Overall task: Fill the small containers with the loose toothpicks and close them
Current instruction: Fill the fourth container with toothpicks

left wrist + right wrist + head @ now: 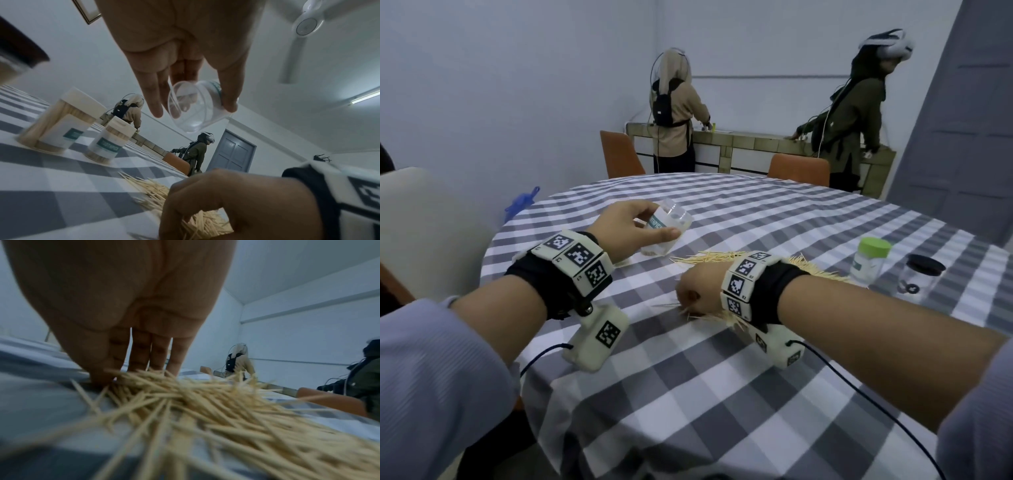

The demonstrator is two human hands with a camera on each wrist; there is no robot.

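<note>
The left hand (625, 228) holds an empty clear container (669, 222) lifted off the surface (722, 394), thumb on one side and fingers curled round the other, its open mouth tilted up and away from the person; the left wrist view shows nothing inside it. The right hand (697, 291) is down on the surface near its middle, at the near end of the pile of loose toothpicks (722, 258); its fingers (141, 353) run nearly straight down with their tips in the toothpicks, and whether they have closed on any cannot be told. The pile stretches from the middle toward the right edge. In the left wrist view two closed containers (61, 120) (111, 139) packed with toothpicks stand upright toward the left side of the surface. Near the right edge stand a green-lidded container (869, 262) and, just beside it, a clear jar with a black lid (919, 277).
</note>
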